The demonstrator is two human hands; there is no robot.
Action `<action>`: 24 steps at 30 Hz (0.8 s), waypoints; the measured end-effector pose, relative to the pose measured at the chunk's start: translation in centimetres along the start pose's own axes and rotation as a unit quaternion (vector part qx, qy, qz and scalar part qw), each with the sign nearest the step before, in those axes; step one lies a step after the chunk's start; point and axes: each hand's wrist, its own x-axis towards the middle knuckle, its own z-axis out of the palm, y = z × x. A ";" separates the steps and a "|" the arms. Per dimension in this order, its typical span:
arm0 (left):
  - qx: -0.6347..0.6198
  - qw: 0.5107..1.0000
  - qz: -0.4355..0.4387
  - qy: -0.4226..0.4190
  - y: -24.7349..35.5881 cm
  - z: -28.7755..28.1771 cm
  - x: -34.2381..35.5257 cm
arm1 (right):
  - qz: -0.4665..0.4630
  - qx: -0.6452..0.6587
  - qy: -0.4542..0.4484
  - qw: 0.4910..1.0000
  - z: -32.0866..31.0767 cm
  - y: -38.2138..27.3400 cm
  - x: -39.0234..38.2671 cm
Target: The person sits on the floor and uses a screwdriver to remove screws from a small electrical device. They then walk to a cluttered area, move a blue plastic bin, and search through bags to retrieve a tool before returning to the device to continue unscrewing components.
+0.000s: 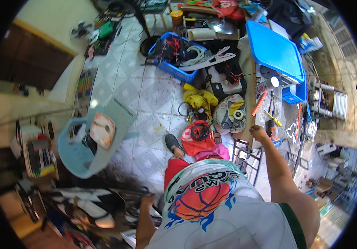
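Note:
My right hand is over the near edge of the workbench, its fingers curled closed; whatever is in them, if anything, is hidden. Just beyond it on the bench are a yellow-handled screwdriver, an orange stick-like piece and an orange and blue power drill. A white cylindrical container stands farther back. Low at my side, my left hand hangs beside a dark, cluttered heap with white panels. Its fingers are too blurred to read.
A light blue plastic chair stands on the tiled floor at left. Ahead sits a blue bin of cables. Red and yellow bags lie near my feet. A metal frame stands beside the bench, and a blue lid tops a box.

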 end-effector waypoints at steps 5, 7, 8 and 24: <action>-0.174 0.981 0.071 0.041 4.6 -11.8 12.0 | 0.070 -0.112 -0.144 0.981 4.0 -4.6 -8.5; -0.258 0.963 0.059 0.050 9.6 -16.4 13.3 | 0.089 -0.116 -0.163 0.976 6.0 -6.3 -10.9; -0.261 0.964 0.046 0.033 12.0 -19.0 13.5 | 0.038 -0.153 -0.160 0.974 6.9 -7.5 -11.8; -0.189 0.965 0.179 -0.034 36.0 -27.7 21.7 | 0.144 -0.036 -0.093 0.985 8.2 -23.8 -3.8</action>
